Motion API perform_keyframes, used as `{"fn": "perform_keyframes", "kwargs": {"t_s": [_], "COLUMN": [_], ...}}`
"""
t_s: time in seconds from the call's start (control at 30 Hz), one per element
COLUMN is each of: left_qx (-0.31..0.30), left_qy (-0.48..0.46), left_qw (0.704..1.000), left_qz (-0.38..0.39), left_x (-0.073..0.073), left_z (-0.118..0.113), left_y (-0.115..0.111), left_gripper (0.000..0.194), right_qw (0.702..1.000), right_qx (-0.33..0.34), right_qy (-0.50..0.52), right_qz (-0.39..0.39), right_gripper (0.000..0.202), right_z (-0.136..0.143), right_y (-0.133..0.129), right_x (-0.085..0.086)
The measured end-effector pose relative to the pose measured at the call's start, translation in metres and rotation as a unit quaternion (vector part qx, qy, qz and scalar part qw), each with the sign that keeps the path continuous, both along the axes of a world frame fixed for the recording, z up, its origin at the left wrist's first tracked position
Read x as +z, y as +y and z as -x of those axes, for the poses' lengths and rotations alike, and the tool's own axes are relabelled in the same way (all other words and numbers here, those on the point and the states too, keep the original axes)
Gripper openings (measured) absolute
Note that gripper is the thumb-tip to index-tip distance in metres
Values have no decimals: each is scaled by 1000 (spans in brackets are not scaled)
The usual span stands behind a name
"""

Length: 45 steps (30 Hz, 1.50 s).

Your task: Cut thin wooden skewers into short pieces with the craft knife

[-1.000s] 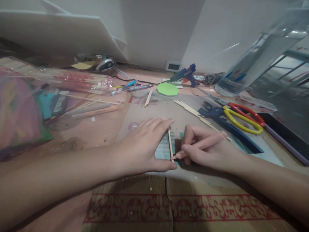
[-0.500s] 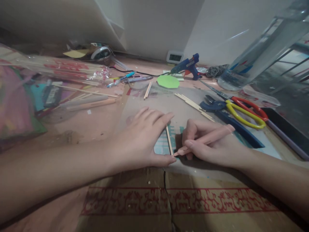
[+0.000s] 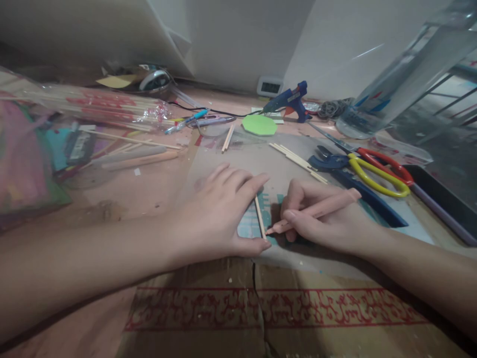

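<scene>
A short wooden stick (image 3: 260, 217) lies on a sheet with teal and white print (image 3: 249, 226). Its two ends sit between the thumb and index finger of my left hand (image 3: 219, 211), which keeps it in place from the left. In my right hand (image 3: 316, 214) is a peach-coloured marker (image 3: 322, 205), gripped like a pen. The marker's tip touches or nearly touches the stick's near end, by my left thumb. Several more cut sticks (image 3: 294, 158) lie beyond my right hand, and a pair of short ones (image 3: 228, 138) lies farther back.
Scissors with red and yellow handles (image 3: 380, 181) and blue-handled cutters (image 3: 367, 196) lie to the right. A blue glue gun (image 3: 286, 102), a green paper polygon (image 3: 260, 125) and a tall water bottle (image 3: 387, 84) stand at the back. Bagged sticks (image 3: 97, 107) are at left.
The marker's tip has moved slightly up and left along the stick, away from my left thumb's tip. My left hand has barely moved.
</scene>
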<state>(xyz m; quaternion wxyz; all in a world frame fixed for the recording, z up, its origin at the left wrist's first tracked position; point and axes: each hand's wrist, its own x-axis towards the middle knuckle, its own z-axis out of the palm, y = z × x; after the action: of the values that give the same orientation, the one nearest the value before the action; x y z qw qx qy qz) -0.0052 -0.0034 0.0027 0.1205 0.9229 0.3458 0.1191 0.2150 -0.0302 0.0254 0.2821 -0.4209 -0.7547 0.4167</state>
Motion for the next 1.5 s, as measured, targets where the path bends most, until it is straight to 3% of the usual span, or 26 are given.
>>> {"fn": "perform_keyframes", "kwargs": {"t_s": [0.2,0.37,0.67,1.03,1.33,1.5], "left_qx": [-1,-5,-8,-9,-6,-9], "left_qy": [-3,-23,-38,-46,-40,-44], "left_qw": [1000,1000,999,999,999,999], "left_qz": [1,-8,-7,2,5,4], "left_x": [0,-3,-6,-8,-4,-3], "left_z": [-1,0,3,2,1,2], "left_y": [1,0,-1,-1,-1,-1], "left_gripper": [100,98,97,99,98,96], "right_qw": [1000,1000,998,1000,997,998], "right_qx": [11,-17,-69,5,-74,-64], "right_qy": [-21,-1,-5,-10,-14,21], "right_qz": [-11,22,6,-8,12,15], "right_gripper": [21,22,21,22,22,24], "right_z": [-1,2,5,-1,5,1], "right_y": [-1,0,0,-1,0,-1], "right_x": [-1,-1,0,-3,-1,-6]}}
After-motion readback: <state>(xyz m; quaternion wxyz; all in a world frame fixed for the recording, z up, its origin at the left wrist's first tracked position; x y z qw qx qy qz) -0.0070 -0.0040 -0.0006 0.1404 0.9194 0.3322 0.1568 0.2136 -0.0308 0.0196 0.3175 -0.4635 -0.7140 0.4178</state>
